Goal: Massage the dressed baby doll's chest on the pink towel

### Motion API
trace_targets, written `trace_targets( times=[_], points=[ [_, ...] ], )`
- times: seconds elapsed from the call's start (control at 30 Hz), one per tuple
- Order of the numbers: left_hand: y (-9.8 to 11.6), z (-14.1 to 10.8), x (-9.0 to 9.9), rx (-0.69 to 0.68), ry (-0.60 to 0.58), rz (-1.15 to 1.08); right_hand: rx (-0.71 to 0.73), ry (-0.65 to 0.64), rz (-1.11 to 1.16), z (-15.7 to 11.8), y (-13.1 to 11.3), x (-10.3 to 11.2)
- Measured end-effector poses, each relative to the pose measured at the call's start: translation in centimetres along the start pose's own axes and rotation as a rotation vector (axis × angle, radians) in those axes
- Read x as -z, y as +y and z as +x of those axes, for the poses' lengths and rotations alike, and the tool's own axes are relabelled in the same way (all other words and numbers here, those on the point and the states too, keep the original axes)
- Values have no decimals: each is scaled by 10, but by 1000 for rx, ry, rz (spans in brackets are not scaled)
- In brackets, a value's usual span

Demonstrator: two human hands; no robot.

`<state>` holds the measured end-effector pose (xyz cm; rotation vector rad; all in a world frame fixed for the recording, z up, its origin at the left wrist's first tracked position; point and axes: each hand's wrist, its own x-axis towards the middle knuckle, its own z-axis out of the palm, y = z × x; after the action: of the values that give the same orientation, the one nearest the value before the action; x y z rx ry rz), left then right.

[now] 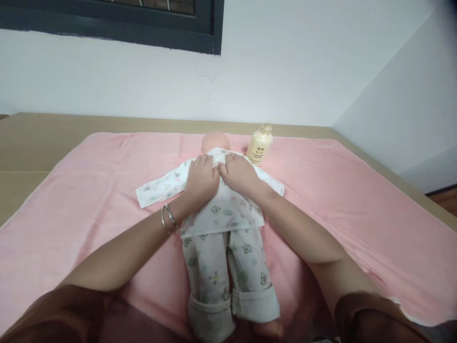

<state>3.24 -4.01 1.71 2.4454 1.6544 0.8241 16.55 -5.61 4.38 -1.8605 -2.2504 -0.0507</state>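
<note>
A baby doll (215,142) in white printed pyjamas lies on a pink blanket (107,228), its smooth bald head pointing away from me. Flat against the upper part of the pyjama top (224,216) rests my left hand (203,177), open, with a silver bangle on the wrist. Beside it my right hand (238,172) also lies open on the cloth, the two thumbs close together. The doll's sleeves spread out to both sides. Turned-up cuffs finish the pyjama trousers (246,267), and one foot (269,328) shows at the bottom edge.
A pale yellow pump bottle (260,145) stands on the blanket just right of the doll's head. Wooden surface (39,138) borders the blanket, with a white wall (278,71) behind it. A dark-framed window (178,35) is at the upper left.
</note>
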Motion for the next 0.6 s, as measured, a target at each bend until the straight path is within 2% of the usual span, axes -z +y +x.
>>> trace_targets(
  times=[0.1, 0.2, 0.33, 0.43, 0.53, 0.6],
  points=[
    [-8, 11, 6, 32, -73, -89, 85, -2, -79, -14, -10, 4],
    [-13, 17, 9, 51, -84, -126, 151, -40, -77, -21, -13, 7],
    [-4, 7, 7, -9, -59, 10, 60, -133, 84, -5, 3, 4],
    [7, -5, 6, -108, -29, 146, 5, -131, 165, 7, 15, -1],
    [6, -7, 7, -149, -10, 168, -1, -83, 131, 4, 11, -2],
    [0, 0, 8, -107, -37, 94, 8, -44, 80, -6, 2, 1]
  ],
)
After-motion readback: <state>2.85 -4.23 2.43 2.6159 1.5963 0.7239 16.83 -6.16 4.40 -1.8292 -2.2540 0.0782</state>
